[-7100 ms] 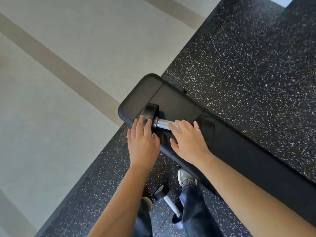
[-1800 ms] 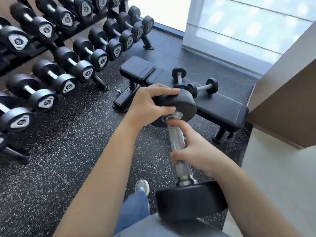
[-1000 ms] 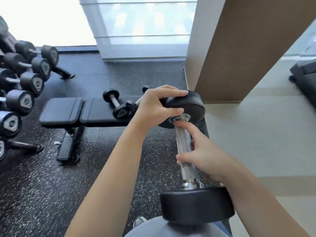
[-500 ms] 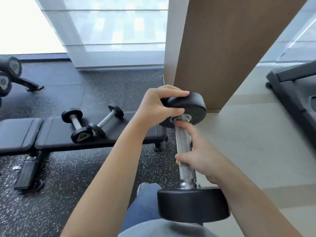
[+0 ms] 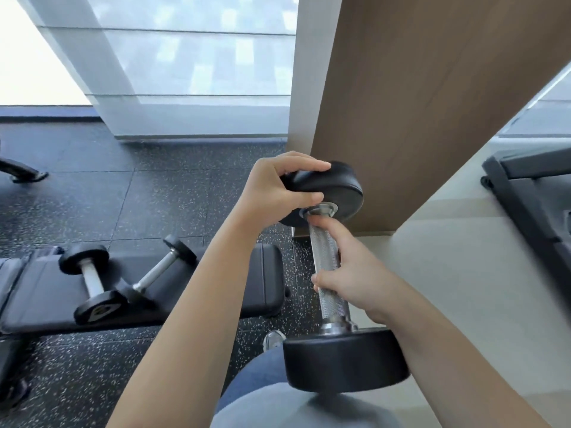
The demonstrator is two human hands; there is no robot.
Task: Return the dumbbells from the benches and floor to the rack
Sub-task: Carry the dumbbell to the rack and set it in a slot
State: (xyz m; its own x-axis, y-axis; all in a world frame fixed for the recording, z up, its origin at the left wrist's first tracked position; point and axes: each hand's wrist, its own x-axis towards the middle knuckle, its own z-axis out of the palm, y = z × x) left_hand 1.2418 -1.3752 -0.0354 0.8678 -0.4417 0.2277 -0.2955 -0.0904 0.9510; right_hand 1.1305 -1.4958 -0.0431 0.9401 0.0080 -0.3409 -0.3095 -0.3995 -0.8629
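Dumbbell (image 5: 328, 267) number one of at least three is in the hands, at centre right of the frame, off any bench and not yet racked. It stands nearly upright, one black head at the top and the other low and close to the person's body.

The rack itself is out of view; a dark metal foot (image 5: 26, 173) at the left edge may belong to it, though I cannot be sure. So no return can be checked from here, and how many weights already sit on the rack is unknown.

Left to fetch, as far as this view shows: a thick dumbbell (image 5: 91, 281) and a thin dumbbell (image 5: 160, 270), both lying on the bench (image 5: 222, 291) at lower left, their near heads touching or almost so. No loose weights show on the speckled floor (image 5: 154, 196). I judge the task well short of done: this carry must finish, then at least two more trips.

The left hand (image 5: 272, 193) comes up from the bottom edge and grips the rim of the upper head, fingers curled over its top and thumb under it. The right hand (image 5: 355, 274) wraps the knurled handle from the right, with its forefinger stretched up toward the collar. Both forearms are bent and drawn in, keeping the load near the torso.
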